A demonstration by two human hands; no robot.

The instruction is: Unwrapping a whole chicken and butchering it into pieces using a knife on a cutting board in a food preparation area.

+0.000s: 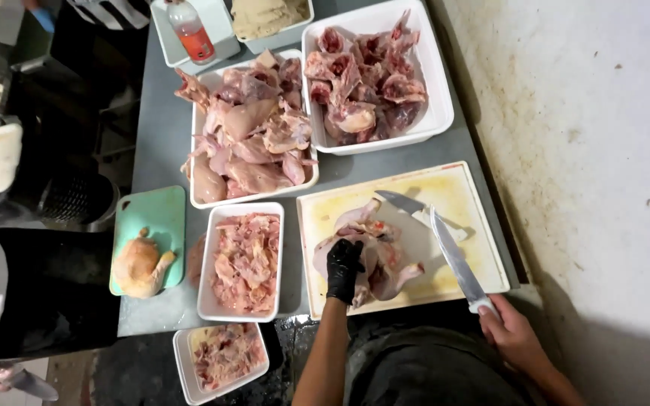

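We are mid-cut on the raw chicken carcass [374, 252], pinned under our gloved left hand [343, 268] on the cutting board [475, 188], our right hand [511, 333] gripping the knife [454, 259] just beside it, so next the blade likely needs lowering into a joint.

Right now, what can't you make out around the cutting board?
- Head view: the underside of the chicken carcass, covered by the gloved left hand.
- Knife handle, hidden inside the bare right hand.
- Second knife behind the carcass, partly hidden.
- Bottom tray, cut off by the frame's lower edge.
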